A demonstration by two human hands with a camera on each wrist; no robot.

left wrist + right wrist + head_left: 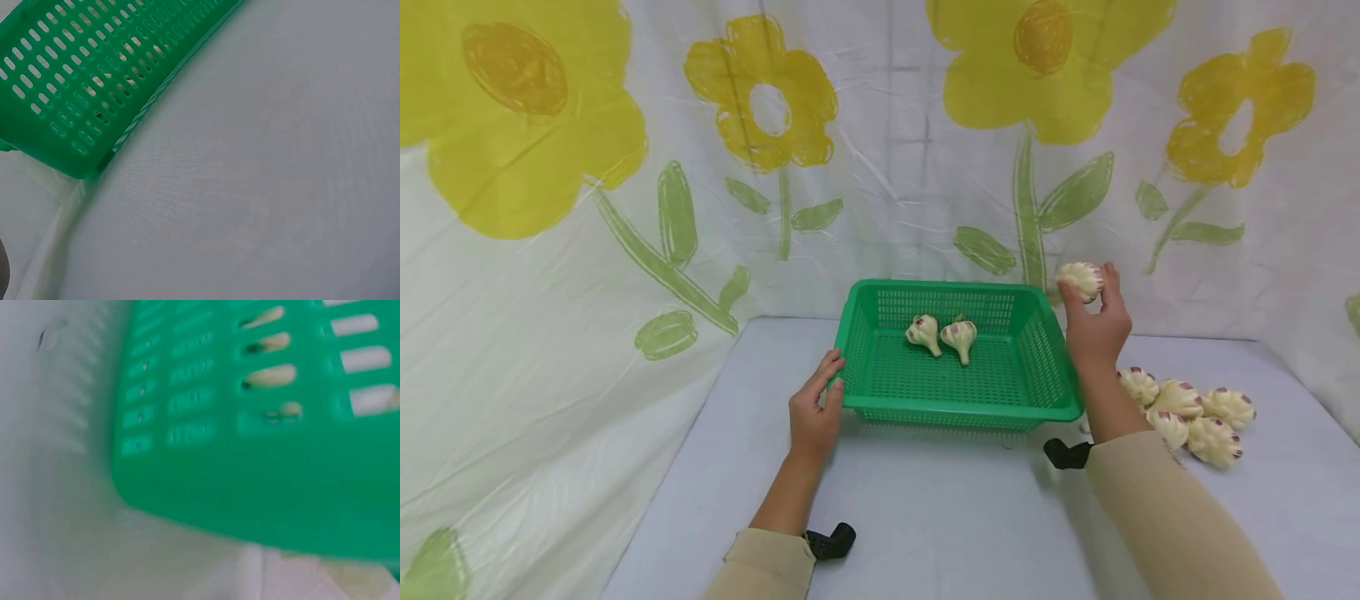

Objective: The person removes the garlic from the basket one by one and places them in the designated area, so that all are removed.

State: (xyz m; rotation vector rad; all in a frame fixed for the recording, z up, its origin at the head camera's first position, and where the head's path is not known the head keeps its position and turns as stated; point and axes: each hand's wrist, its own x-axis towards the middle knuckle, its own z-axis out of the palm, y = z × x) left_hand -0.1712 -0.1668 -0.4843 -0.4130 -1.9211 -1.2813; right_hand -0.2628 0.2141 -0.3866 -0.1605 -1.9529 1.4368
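Observation:
In the head view a green plastic basket [955, 414] stands on the table with two garlic bulbs [922, 333] lying inside near its back wall. My left hand [816, 412] touches the basket's left rim, fingers extended along it. Above and beyond the right rim, my right hand [1096, 325] pinches a garlic bulb [1081, 282] between thumb and fingers. The basket's side fills the upper left of the left wrist view [94, 69] and much of the right wrist view [250, 487]; the held bulb shows in neither.
Several more garlic bulbs [1213, 442] lie in a pile on the table right of the basket, partly behind my right forearm. A pale cloth covers the table [940, 517]. Behind it hangs a white curtain [880, 192] printed with yellow flowers.

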